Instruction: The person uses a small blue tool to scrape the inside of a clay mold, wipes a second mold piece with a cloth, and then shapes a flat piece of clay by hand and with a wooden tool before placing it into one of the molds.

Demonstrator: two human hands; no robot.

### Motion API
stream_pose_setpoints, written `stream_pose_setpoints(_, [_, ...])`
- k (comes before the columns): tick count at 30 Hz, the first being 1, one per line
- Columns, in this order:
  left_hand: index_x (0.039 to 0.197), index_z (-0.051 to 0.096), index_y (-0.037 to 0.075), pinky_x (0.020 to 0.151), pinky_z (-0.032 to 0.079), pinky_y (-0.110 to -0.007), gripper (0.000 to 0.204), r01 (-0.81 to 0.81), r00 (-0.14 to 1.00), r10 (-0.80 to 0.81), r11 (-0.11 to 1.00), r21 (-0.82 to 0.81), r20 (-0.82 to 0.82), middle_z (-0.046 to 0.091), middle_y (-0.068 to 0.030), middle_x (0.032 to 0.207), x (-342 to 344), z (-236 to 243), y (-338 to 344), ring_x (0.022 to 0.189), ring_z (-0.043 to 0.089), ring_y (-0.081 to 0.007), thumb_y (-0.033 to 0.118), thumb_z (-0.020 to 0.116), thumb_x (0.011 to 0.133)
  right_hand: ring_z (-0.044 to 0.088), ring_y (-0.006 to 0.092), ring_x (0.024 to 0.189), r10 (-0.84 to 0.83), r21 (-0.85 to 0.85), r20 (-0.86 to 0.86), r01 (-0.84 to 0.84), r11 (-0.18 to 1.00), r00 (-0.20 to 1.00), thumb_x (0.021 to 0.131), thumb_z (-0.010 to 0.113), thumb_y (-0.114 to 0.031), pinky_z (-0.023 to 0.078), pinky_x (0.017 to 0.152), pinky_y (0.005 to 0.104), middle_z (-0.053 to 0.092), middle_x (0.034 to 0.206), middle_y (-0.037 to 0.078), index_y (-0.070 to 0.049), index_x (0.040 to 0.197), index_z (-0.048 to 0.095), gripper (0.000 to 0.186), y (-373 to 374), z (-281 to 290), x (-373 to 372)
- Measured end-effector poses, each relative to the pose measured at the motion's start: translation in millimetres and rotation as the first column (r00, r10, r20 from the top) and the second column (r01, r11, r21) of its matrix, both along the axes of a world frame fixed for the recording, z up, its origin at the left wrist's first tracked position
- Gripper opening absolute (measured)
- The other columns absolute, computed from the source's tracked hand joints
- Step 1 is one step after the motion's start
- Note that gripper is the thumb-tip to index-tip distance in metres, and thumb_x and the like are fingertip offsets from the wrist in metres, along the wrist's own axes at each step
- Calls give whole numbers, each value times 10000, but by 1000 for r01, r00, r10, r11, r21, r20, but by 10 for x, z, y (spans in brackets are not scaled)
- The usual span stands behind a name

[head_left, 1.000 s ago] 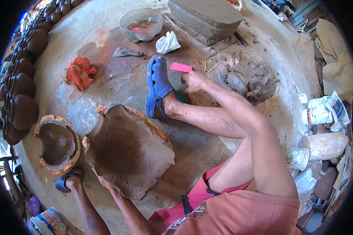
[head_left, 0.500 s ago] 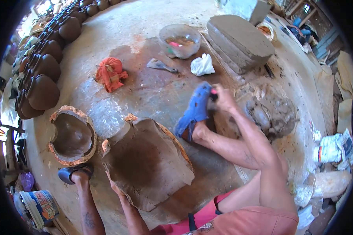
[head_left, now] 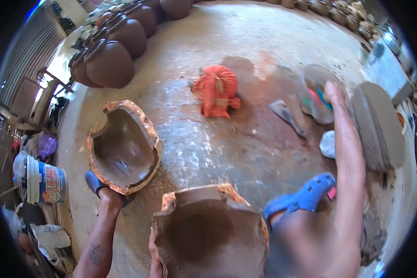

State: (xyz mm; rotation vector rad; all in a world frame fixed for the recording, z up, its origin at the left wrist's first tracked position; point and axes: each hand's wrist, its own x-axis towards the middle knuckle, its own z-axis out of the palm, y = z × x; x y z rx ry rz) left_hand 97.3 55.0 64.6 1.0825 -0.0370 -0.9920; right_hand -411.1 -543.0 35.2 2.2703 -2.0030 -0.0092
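My right hand (head_left: 334, 94) reaches into a clear plastic bowl (head_left: 312, 72) at the right, its fingers closed on a small teal piece (head_left: 325, 100); the exact kind cannot be made out. Next to that piece in the bowl lies something pink (head_left: 313, 96). My left hand (head_left: 154, 245) lies with straight fingers against the left outer side of a large broken-edged mould lined with wet clay (head_left: 208, 231), which stands before me. Farther left, a smaller clay-lined mould (head_left: 125, 148) has a rough orange-brown rim with a notch.
An orange cloth bundle (head_left: 217, 90), a scraper (head_left: 287, 118) and a white plastic bag (head_left: 328, 144) lie on the floor. A clay block (head_left: 377, 127) stands right. Dark round pots (head_left: 110, 65) line the back left. My blue clog (head_left: 301, 194) has a pink item (head_left: 331, 193) beside it.
My right hand has gone from beside the clog into the bowl, leaving the pink item next to the clog. The view has turned left. My left hand stays at the large mould.
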Motion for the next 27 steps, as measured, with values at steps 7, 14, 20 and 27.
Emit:
stream_pose_setpoints(7, [1573, 427, 158, 1227, 307, -530, 925, -182, 983, 180, 980, -78, -34, 413, -74, 1624, 181, 90, 22, 1454, 411, -316, 823, 260, 953, 699, 425, 1120, -87, 182, -47, 94, 979, 995, 785, 701, -35, 594, 909, 497, 722, 1154, 272, -5, 1098, 748, 318, -41, -31, 253])
stream_pose_setpoints(14, [1514, 490, 73, 1188, 358, -442, 692, -38, 997, 46, 992, -119, 66, 514, -90, 1527, -450, -678, 419, 1376, 489, -264, 575, 324, 1066, 696, 461, 1041, 147, -293, 121, -107, 950, 982, 873, 592, -159, 553, 906, 537, 723, 1057, 283, -15, 1115, 683, 296, 66, 779, 195])
stream_pose_setpoints(20, [1452, 547, -27, 1155, 386, -355, 465, 70, 938, -142, 971, 227, 317, 595, -164, 1422, -1556, -1116, 1174, 1321, 542, -238, 271, 388, 1132, 703, 458, 926, 470, -426, 389, -298, 854, 792, 916, 623, -161, 536, 820, 538, 727, 946, 251, -40, 1125, 660, 245, 1913, 1808, 1280])
stream_pose_setpoints(27, [1375, 601, -30, 1012, 480, -342, 458, -61, 964, 38, 995, 78, 264, 676, -88, 1258, -1850, -828, 1148, 1136, 610, -173, 311, 402, 1142, 670, 420, 806, 694, -435, 387, -544, 718, 607, 859, 658, -65, 559, 758, 522, 681, 869, 233, -38, 1164, 711, 310, 4770, 1262, 1702])
